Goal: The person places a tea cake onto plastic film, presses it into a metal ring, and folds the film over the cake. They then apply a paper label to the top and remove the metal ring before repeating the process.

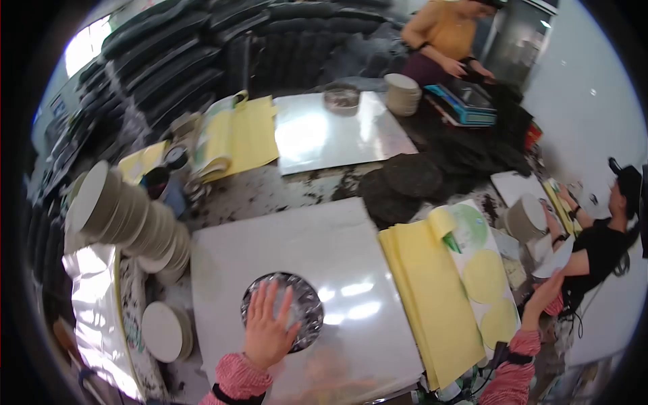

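Observation:
My left hand (270,331) lies with its fingers spread over a dark round piece (307,312) with a shiny, crinkled surface. That piece rests on a glossy white board (283,250) in front of me. Off to the right, my right hand (543,294) is raised, its fingers closed on the edge of a thin white sheet (555,259). Nearer to me than that hand lies a sheet with round yellow labels (484,277), beside a stack of yellow backing paper (432,304).
Leaning stacks of pale round discs (128,219) stand at the left, with a shorter stack (165,332) nearer. Black round pieces (412,177) lie beyond the board. A second board (337,135) is across the table. Co-workers stand at the far side (449,34) and right (604,250).

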A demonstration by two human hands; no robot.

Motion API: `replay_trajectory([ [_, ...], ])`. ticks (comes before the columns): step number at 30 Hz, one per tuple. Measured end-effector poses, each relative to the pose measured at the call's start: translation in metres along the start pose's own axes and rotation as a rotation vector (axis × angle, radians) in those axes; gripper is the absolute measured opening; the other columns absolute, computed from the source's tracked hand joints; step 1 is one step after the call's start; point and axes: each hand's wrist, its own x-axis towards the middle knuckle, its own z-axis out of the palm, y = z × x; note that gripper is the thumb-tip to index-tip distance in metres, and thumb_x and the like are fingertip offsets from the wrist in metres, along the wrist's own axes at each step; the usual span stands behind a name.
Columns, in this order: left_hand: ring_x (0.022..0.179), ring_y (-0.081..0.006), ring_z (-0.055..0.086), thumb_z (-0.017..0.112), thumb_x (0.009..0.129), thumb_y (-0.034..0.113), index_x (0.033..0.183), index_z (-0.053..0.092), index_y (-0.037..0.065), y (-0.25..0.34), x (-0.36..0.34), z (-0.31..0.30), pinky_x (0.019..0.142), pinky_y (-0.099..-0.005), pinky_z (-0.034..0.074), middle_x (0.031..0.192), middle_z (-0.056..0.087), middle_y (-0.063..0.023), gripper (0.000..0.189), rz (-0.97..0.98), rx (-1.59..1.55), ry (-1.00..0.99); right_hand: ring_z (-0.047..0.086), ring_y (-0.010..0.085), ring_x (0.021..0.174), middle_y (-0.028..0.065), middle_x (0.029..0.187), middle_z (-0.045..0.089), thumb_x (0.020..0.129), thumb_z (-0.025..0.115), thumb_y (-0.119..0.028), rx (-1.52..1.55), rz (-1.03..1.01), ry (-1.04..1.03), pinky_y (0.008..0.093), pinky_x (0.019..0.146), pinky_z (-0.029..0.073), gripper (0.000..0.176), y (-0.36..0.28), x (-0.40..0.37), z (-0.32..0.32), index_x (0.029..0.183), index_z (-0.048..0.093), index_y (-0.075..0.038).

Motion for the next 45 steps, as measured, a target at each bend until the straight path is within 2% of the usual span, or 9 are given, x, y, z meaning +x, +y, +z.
replay_trajectory([
  [4, 0.147, -0.0431, 0.021, 0.061, 0.090, 0.040, 0.147, 0.045, 0.010, -0.007, -0.002, 0.006, 0.120, -0.0544, 0.014, 0.156, 0.032, -0.0205, 0.067, 0.057, 0.074, -0.046, 0.046, 0.0326, 0.136, 0.0220, 0.150, 0.042, 0.094, 0.061, -0.035, -0.065, -0.174, -1.136, 0.0436, 0.108, 0.042, 0.074, 0.030, -0.265, 0.096, 0.150, 0.033, 0.003],
  [6, 0.148, -0.0425, 0.020, 0.053, 0.093, 0.053, 0.144, 0.050, 0.013, -0.006, 0.000, -0.001, 0.120, -0.0542, 0.014, 0.155, 0.035, -0.0191, 0.065, 0.076, 0.047, -0.086, 0.039, 0.0425, 0.139, 0.0306, 0.149, 0.037, 0.086, 0.066, -0.046, -0.029, -0.952, -1.378, 0.0474, 0.114, 0.034, 0.088, -0.074, -0.330, 0.121, 0.149, 0.032, 0.006],
  [11, 0.137, -0.0331, 0.042, 0.066, 0.087, 0.042, 0.140, 0.053, 0.012, -0.018, -0.009, 0.018, 0.116, -0.0510, 0.026, 0.143, 0.052, -0.0111, 0.062, 0.106, -0.369, 0.018, 0.037, 0.0405, 0.141, 0.0279, 0.150, 0.038, 0.085, 0.061, -0.061, -0.080, -1.147, -1.648, 0.0501, 0.111, 0.036, 0.098, -0.123, -0.378, 0.152, 0.147, 0.032, 0.009],
  [16, 0.127, -0.0335, 0.052, 0.075, 0.083, 0.029, 0.139, 0.053, 0.009, -0.015, -0.010, 0.021, 0.111, -0.0465, 0.036, 0.138, 0.056, -0.0100, 0.063, 0.170, -0.270, 0.099, 0.037, 0.0384, 0.142, 0.0265, 0.151, 0.038, 0.092, 0.056, -0.053, -0.145, -1.029, -1.647, 0.0494, 0.113, 0.033, 0.088, -0.144, -0.380, 0.156, 0.150, 0.029, 0.007],
  [18, 0.129, -0.0318, 0.050, 0.072, 0.086, 0.019, 0.140, 0.050, 0.006, -0.011, -0.010, 0.016, 0.110, -0.0411, 0.038, 0.140, 0.053, -0.0137, 0.060, -0.024, -1.143, 0.004, 0.036, 0.0385, 0.142, 0.0251, 0.152, 0.037, 0.098, 0.051, -0.040, 0.278, -0.077, -1.808, 0.0477, 0.116, 0.028, 0.075, -0.145, -0.391, 0.184, 0.152, 0.026, 0.006],
  [25, 0.131, -0.0373, 0.049, 0.053, 0.089, 0.007, 0.142, 0.042, -0.007, -0.023, -0.018, 0.012, 0.110, -0.0430, 0.038, 0.139, 0.052, -0.0254, 0.056, -0.127, -0.776, 0.744, 0.028, 0.0400, 0.145, 0.0252, 0.156, 0.030, 0.093, 0.056, -0.033, -0.109, -1.046, -1.661, 0.0516, 0.118, 0.022, 0.073, -0.151, -0.439, 0.181, 0.154, 0.028, -0.002],
  [34, 0.076, -0.0296, 0.071, 0.069, 0.082, 0.005, 0.106, 0.071, 0.004, -0.005, -0.027, -0.020, 0.068, -0.0364, 0.057, 0.086, 0.072, -0.0131, 0.025, -0.357, -0.355, 0.588, 0.026, 0.0383, 0.147, 0.0253, 0.156, 0.030, 0.089, 0.061, -0.044, -0.237, -1.047, -1.719, 0.0633, 0.114, 0.019, 0.073, -0.158, -0.435, 0.179, 0.152, 0.038, -0.015],
  [37, 0.090, -0.0260, 0.073, 0.070, 0.071, 0.001, 0.106, 0.070, 0.002, 0.055, -0.021, -0.033, 0.073, -0.0346, 0.059, 0.102, 0.073, -0.0110, 0.035, 0.234, -0.347, 0.609, 0.033, 0.0441, 0.142, 0.0286, 0.150, 0.037, 0.083, 0.066, -0.056, -0.143, -1.233, -1.584, 0.0632, 0.111, 0.026, 0.084, -0.151, -0.432, 0.181, 0.150, 0.040, -0.013],
  [45, 0.100, -0.0238, 0.071, 0.067, 0.075, 0.013, 0.099, 0.069, 0.001, 0.085, -0.061, -0.033, 0.081, -0.0339, 0.059, 0.105, 0.071, -0.0108, 0.026, -0.066, -0.177, 0.651, 0.044, 0.0449, 0.132, 0.0292, 0.142, 0.045, 0.075, 0.082, -0.042, 0.227, -0.747, -1.585, 0.0514, 0.110, 0.037, 0.094, -0.134, -0.448, 0.172, 0.144, 0.039, 0.003],
])
